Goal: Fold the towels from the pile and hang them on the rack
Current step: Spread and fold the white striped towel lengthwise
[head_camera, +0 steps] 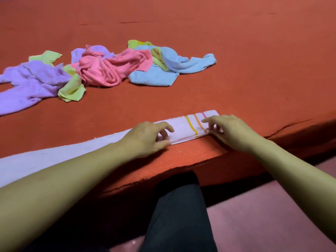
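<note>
A long white towel (181, 127) with yellow, orange and pink stripes near its right end lies folded lengthwise along the front edge of the orange-red surface. My left hand (145, 138) pinches its near edge at the middle. My right hand (227, 130) pinches the near corner at the striped end. Further back lies the pile of crumpled towels: purple (34, 79), yellow-green (72, 90), pink (109, 68) and light blue (163, 70). No rack is in view.
The orange-red cloth-covered surface (236, 60) stretches far back and to the right. Its front edge (190, 160) runs diagonally in front of me. Below it are my dark-clothed leg (181, 215) and a pinkish floor (263, 224).
</note>
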